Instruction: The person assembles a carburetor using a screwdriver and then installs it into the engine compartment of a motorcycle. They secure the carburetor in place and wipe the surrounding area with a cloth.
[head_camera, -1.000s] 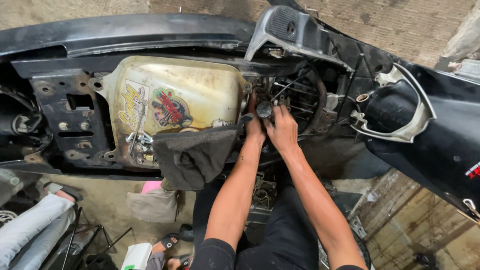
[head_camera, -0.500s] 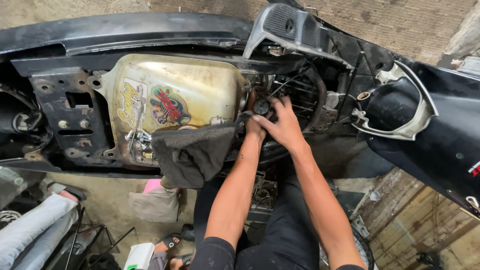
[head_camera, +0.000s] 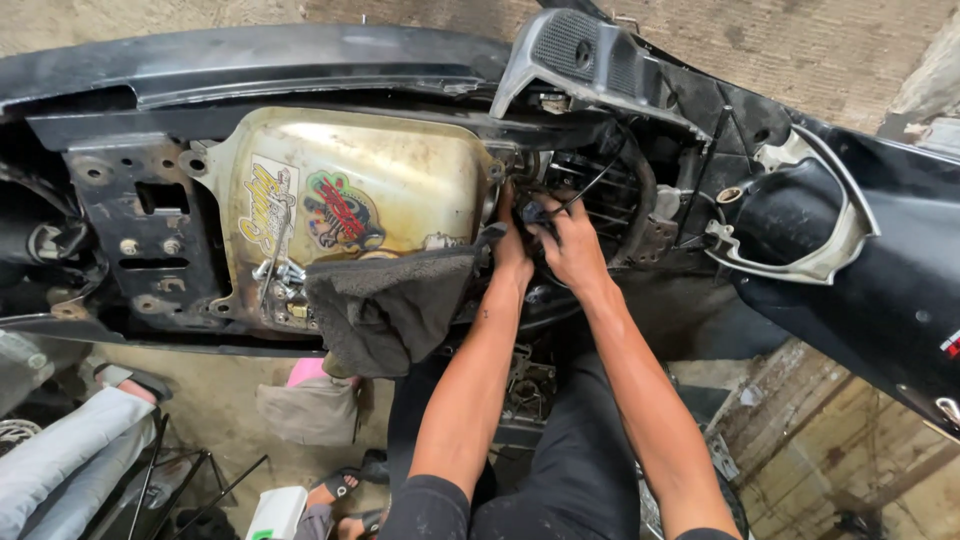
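Both hands have pressed deeper beside the fuel tank (head_camera: 360, 190): right hand (head_camera: 575, 245) pinching a black cable (head_camera: 585, 190), left hand's (head_camera: 512, 250) grip hidden; steady, gentle pulling seems wise.

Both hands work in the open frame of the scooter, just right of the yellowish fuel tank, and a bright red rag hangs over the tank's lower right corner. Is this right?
Not quite: the rag is dark grey, not bright red, as the head view shows. The rest holds: the left hand and the right hand work in the open frame, just right of the yellowish fuel tank, and the rag hangs over the tank's lower right corner.
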